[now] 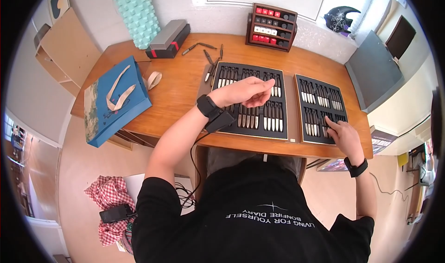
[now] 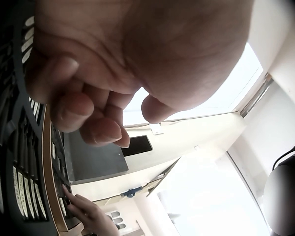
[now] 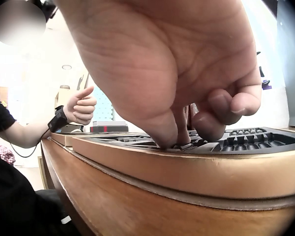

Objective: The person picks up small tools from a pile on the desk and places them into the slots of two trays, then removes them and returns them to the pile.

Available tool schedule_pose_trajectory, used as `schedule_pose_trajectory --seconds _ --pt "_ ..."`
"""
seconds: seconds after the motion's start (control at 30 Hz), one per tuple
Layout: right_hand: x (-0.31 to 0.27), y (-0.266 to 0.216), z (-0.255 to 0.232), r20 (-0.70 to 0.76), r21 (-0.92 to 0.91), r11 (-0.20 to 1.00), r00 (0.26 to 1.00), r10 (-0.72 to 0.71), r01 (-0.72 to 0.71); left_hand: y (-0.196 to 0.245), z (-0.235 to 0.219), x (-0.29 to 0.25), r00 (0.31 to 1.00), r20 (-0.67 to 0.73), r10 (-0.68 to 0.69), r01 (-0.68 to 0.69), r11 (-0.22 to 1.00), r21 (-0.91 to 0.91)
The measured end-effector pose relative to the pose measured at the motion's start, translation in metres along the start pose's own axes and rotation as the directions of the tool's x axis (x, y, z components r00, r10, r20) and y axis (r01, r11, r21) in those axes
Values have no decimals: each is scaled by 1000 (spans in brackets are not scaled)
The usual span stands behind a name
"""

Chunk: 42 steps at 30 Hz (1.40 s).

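Two shallow black trays lie side by side on the desk, the left tray (image 1: 260, 99) and the right tray (image 1: 320, 110), with rows of dark-and-silver pen-like pieces (image 1: 274, 119) in moulded slots. Over the left tray hovers my left hand (image 1: 248, 90), its fingers loosely curled and holding nothing; the left wrist view shows its empty palm (image 2: 137, 64). My right hand (image 1: 345, 137) reaches into the lower part of the right tray. In the right wrist view its thumb and index finger (image 3: 181, 129) pinch a dark piece (image 3: 185, 146) low in a slot, partly hidden by the fingers.
Loose dark pieces (image 1: 207, 56) lie behind the left tray. A blue gift bag (image 1: 118, 110), a grey box (image 1: 169, 39) and a wooden rack of red, white and black blocks (image 1: 271, 27) surround the work area. A cable (image 1: 193, 163) hangs from the left wrist.
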State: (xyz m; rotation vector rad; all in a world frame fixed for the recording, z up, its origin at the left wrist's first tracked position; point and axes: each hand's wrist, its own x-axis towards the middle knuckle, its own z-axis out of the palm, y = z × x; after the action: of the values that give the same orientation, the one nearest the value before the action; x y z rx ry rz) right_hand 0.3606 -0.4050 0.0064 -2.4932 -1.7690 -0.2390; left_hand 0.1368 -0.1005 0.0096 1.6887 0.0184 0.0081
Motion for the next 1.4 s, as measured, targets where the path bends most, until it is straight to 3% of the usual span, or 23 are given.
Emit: schedule_pose_trajectory --seconds 0.27,0.73,0.87,1.23,1.4 --pt "-3 4 11 -69 -202 978 995 -71 56 0 0 0 1000 10 -6 6 1000 -7" --pt "-6 4 13 -84 -154 988 996 -42 29 -1 1 2 998 -29 -57 57 998 17" --pt "-7 2 12 -97 -163 986 993 -61 44 -4 2 3 1000 -16 -11 11 1000 -10" --pt "-1 2 4 18 -40 999 1000 21 -21 1 -1 0 999 -24 -29 29 1000 -1" --pt "2 8 -5 182 182 978 981 72 -106 3 1 -1 999 -19 -32 33 999 9"
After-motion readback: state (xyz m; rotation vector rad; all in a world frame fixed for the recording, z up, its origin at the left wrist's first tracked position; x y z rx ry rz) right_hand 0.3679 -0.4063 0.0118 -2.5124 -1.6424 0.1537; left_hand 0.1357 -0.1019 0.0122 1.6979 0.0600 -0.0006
